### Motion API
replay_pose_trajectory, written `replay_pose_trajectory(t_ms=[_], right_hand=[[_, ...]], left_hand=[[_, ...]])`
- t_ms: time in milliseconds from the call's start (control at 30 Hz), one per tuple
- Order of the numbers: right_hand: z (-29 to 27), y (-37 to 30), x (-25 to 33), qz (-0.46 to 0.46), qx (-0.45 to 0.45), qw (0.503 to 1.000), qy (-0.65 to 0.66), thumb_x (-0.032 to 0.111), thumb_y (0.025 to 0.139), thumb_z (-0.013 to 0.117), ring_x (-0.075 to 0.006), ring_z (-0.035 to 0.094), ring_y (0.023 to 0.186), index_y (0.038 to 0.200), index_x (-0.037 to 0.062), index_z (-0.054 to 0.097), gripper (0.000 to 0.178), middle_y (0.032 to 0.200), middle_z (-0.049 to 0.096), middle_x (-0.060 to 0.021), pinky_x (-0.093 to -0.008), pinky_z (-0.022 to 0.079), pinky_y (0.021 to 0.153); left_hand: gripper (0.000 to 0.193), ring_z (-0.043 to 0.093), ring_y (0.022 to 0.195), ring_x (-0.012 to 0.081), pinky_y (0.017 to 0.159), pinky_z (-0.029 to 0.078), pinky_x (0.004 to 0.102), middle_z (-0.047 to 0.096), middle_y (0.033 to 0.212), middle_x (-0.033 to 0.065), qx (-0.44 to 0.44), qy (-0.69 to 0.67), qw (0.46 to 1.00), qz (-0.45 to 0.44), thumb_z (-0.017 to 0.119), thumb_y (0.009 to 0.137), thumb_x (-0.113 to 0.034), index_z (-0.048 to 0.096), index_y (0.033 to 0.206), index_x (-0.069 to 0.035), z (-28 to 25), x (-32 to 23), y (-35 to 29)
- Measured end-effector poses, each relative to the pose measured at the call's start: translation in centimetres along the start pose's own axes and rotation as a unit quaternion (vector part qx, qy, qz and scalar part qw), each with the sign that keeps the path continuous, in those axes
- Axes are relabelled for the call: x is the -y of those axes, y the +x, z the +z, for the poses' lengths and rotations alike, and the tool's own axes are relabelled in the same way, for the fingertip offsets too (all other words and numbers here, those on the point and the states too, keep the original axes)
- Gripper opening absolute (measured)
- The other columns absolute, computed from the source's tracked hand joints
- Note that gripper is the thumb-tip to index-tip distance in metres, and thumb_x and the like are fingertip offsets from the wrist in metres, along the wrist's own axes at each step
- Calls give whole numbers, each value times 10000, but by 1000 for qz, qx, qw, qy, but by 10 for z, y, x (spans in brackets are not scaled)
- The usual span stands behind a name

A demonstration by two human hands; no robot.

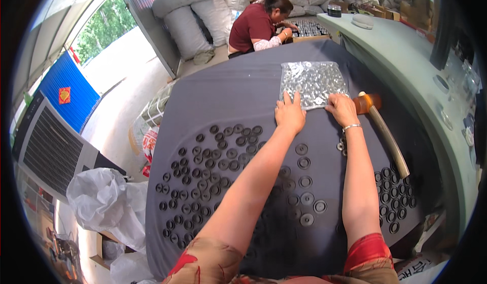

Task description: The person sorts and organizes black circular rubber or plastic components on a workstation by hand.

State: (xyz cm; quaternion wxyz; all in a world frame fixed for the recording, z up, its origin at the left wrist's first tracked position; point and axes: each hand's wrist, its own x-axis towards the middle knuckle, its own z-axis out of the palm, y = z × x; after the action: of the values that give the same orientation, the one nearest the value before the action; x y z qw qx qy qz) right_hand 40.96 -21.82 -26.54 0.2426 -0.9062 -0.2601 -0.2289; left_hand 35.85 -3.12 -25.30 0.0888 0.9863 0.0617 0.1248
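And there's the clear bag (pixel 310 77), wider crosswise, just ahead of both hands: left grip (pixel 290 115) splayed on its near edge, right grip (pixel 343 110) curled at the corner, whether pinching I can't tell.

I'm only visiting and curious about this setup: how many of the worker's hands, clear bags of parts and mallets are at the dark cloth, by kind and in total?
Hands: 2 (left hand, right hand)
Clear bag of metal parts: 1
Mallet with amber head: 1
Total: 4
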Motion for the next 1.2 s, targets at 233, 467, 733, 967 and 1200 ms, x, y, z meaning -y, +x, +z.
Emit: replay_pose_trajectory(t_ms=[233, 467, 733, 967, 1200], right_hand=[[-12, 7, 7, 24, 26, 999, 27, 83, 671, 728, -319, 573, 820, 731, 50, 558, 184, 772, 602, -114, -415, 448, 727], [-7, 8, 9, 27, 42, 999, -3, 153, 716, 721, -311, 565, 848, 745, 47, 563, 192, 796, 609, -107, -404, 436, 770], [0, 7, 6, 32, 28, 999, 7, 158, 739, 694, -303, 563, 872, 764, 57, 566, 165, 801, 608, -97, -406, 434, 791], [-3, 7, 5, 28, 34, 999, 15, 108, 700, 721, -298, 564, 879, 769, 62, 572, 171, 799, 603, -90, -408, 437, 794], [4, 3, 8, -26, -33, 998, -41, 169, 747, 682, -323, 572, 861, 788, 64, 565, 162, 802, 605, -109, -413, 451, 766]], left_hand=[[675, 457, 1173, 395, 951, 416, 453, 312, 1437, 212, -43, 3, 999, 7, 640, 834, -300, 331, 1408, -126, 5, -2, -7], [672, 445, 1196, 394, 960, 412, 443, 314, 1439, 214, -26, 11, 1000, 1, 620, 849, -321, 321, 1415, -118, 6, -2, -5], [678, 445, 1198, 400, 968, 409, 441, 302, 1447, 220, -24, 16, 1000, -1, 614, 853, -327, 311, 1421, -115, 5, -2, -7], [679, 444, 1203, 401, 967, 412, 444, 307, 1444, 220, -26, 18, 1000, 2, 617, 850, -328, 314, 1419, -116, 4, -2, -7], [661, 479, 1172, 385, 950, 429, 442, 348, 1423, 211, -37, 6, 999, -3, 618, 846, -340, 342, 1407, -126, 7, 1, -6]])
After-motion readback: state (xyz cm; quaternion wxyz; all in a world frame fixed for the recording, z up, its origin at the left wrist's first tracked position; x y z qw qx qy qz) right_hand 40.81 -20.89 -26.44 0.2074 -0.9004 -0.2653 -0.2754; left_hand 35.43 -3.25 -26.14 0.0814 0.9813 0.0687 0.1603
